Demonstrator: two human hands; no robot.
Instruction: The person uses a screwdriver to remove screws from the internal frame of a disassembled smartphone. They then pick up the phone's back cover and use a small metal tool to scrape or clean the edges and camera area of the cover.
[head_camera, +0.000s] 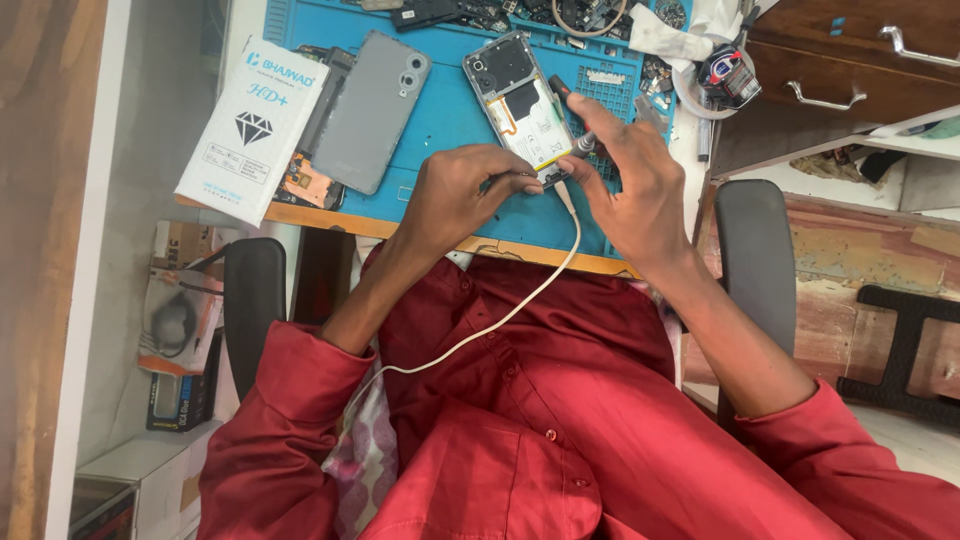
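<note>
Pinching tweezers (505, 180), the left hand (455, 195) meets the opened phone (520, 100); the right hand (635, 180) fingers grip a screwdriver (572, 120) on the blue mat (440, 120).

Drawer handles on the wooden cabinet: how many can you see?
2. One drawer handle at the top right edge, partly cut off; another drawer handle just below and left of it. More may lie outside the frame.

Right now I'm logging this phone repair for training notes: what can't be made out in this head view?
- Lower end of the opened phone: covered by both hands.
- Tip of the tool in the right hand: hidden by fingers.
- What the left hand pinches: too thin to identify.
- Parts along the blue mat top: cut off by the frame edge.
</note>
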